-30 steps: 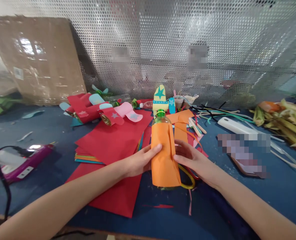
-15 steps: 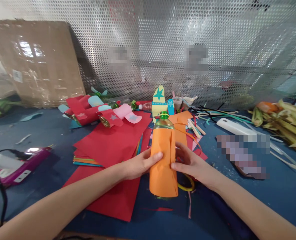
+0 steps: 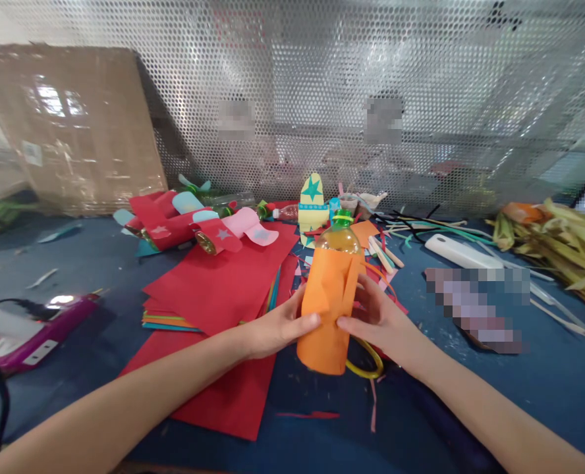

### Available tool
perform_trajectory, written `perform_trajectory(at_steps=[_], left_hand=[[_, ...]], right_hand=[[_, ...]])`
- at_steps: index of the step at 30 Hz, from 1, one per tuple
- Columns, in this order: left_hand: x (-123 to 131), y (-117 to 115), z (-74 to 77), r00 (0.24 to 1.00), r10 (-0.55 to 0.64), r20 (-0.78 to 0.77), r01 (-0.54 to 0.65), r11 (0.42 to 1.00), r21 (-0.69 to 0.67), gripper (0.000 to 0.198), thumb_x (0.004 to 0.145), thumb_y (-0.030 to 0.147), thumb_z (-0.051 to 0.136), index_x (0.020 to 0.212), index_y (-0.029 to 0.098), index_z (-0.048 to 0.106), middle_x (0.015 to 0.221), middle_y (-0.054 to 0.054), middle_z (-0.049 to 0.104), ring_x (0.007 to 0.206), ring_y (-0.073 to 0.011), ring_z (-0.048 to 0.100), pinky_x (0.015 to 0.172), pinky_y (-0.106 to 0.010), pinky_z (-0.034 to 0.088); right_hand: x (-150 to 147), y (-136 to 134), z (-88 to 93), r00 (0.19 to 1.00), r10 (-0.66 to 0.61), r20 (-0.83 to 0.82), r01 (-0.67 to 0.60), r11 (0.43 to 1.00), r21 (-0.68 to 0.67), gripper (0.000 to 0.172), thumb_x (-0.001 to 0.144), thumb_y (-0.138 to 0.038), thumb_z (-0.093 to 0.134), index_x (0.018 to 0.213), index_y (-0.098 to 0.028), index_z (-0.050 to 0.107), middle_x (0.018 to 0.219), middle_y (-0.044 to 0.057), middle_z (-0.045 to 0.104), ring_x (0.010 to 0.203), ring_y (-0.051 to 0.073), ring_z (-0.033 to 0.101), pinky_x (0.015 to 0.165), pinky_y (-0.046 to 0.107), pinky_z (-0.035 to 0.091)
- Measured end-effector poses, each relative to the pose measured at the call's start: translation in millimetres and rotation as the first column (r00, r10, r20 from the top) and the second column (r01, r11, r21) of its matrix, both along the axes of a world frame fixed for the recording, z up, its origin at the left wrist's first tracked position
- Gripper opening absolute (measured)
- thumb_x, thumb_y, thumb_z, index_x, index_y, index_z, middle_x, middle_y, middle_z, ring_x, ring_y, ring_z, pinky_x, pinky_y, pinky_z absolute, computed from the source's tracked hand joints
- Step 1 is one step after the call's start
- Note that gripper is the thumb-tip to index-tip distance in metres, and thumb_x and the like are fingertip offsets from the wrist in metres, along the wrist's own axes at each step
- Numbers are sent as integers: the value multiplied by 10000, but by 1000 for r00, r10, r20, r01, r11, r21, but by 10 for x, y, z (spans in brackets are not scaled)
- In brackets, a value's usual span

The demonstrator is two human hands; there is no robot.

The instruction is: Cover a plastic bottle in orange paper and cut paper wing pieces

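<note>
Holding a green-capped bottle (image 3: pixel 340 241) between both palms, we have it just right of centre in the frame, with orange paper (image 3: pixel 325 289) wrapped around its body and its shoulder and neck showing above. Our left forearm (image 3: pixel 139 395) slants up from the lower left corner, and our right forearm (image 3: pixel 490 395) comes in from the lower right, so the two meet in a wide V at the bottle. Our left hand (image 3: pixel 275 329) presses the paper from the left, its thumb laid nearly level across the front, its other fingers mostly hidden behind. Our right hand (image 3: pixel 381 316) cups the other side, thumb pointing left onto the paper near a raised, creased edge, fingers curled around the back. Both grips are closed to the bottle's width, and the thumb tips face each other with a small gap of orange between them. The bottle leans, its neck tipped toward the right of the frame; we cannot tell whether its base touches the table (image 3: pixel 559 388). Just below our right hand lies a yellow loop (image 3: pixel 374 370), and red sheets (image 3: pixel 223 283) spread beneath and beyond our left wrist, left of centre
</note>
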State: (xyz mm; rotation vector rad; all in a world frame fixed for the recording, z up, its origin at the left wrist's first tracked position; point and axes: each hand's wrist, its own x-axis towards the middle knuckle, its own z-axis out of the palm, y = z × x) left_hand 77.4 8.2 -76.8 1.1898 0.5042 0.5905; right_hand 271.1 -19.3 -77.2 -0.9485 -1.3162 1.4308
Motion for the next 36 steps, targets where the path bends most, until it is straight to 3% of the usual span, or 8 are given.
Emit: perform_trajectory(at_steps=[5, 11, 15, 18, 23, 27, 31, 36], left_hand=[[26, -63, 141, 994, 42, -100, -36, 998, 54, 1105, 626, 359, 833, 1483, 292, 139, 1436, -146, 432, 1284, -341, 449, 967, -449, 449], [2, -89, 114, 982, -85, -171, 78, 996, -46, 1076, 590, 396, 841, 1450, 218, 220, 1339, -163, 520, 1199, -337, 522, 939, -443, 459], [-14, -81, 116, 979, -103, -174, 98, 994, -39, 1217, 598, 430, 836, 1492, 234, 33, 1379, -181, 477, 1229, -344, 499, 964, -460, 438], [-14, -68, 150, 982, -66, -179, 73, 997, 32, 1208, 653, 469, 794, 1494, 297, -56, 1471, -159, 375, 1306, -341, 424, 1017, -474, 394], [13, -33, 146, 983, 56, -175, -20, 979, 202, 1167, 626, 482, 801, 1497, 310, 46, 1546, -144, 199, 1360, -358, 337, 1053, -465, 371], [32, -32, 112, 965, 138, -222, -74, 959, 275, 1039, 704, 390, 752, 1491, 277, 84, 1483, -171, 289, 1268, -333, 465, 1030, -467, 403], [24, -52, 133, 966, 141, -216, -69, 948, 309, 944, 745, 356, 703, 1483, 252, 124, 1508, -159, 258, 1309, -314, 426, 1061, -426, 384], [6, -45, 175, 971, 127, -204, -59, 950, 308, 939, 738, 343, 703, 1484, 252, 140, 1529, -139, 266, 1307, -312, 435, 1031, -406, 424]], right_hand=[[6, 19, 38, 993, -117, -22, 118, 991, 66, 666, 659, -314, 813, 1209, -314, 438, 1115, 37, 634, 1072, 225, 598, 896, 402, 500], [15, 7, 241, 962, -236, -136, 246, 967, 67, 418, 699, -383, 780, 1062, -302, 590, 1099, -2, 677, 1067, 199, 601, 927, 342, 491], [29, 28, 277, 941, -285, -182, 305, 948, 90, 409, 680, -339, 789, 1048, -306, 612, 1064, -23, 692, 1002, 183, 621, 888, 320, 509], [43, 46, 258, 932, -309, -189, 336, 933, 132, 359, 691, -318, 780, 1007, -299, 609, 1048, -24, 693, 994, 177, 623, 875, 308, 516], [61, 76, 213, 900, -375, -222, 411, 899, 150, 405, 696, -289, 775, 1051, -299, 581, 1073, -28, 682, 1001, 161, 628, 882, 299, 525], [49, 80, 212, 875, -426, -231, 462, 878, 129, 426, 657, -280, 792, 1028, -275, 583, 1081, -12, 680, 1009, 174, 632, 882, 315, 533], [40, 67, 213, 852, -460, -249, 494, 865, 90, 504, 616, -263, 821, 1051, -279, 567, 1064, -8, 691, 957, 181, 650, 839, 322, 548], [78, 49, 189, 895, -360, -264, 392, 917, 80, 452, 671, -281, 813, 1075, -288, 608, 1073, -2, 696, 1015, 200, 635, 898, 337, 515]])
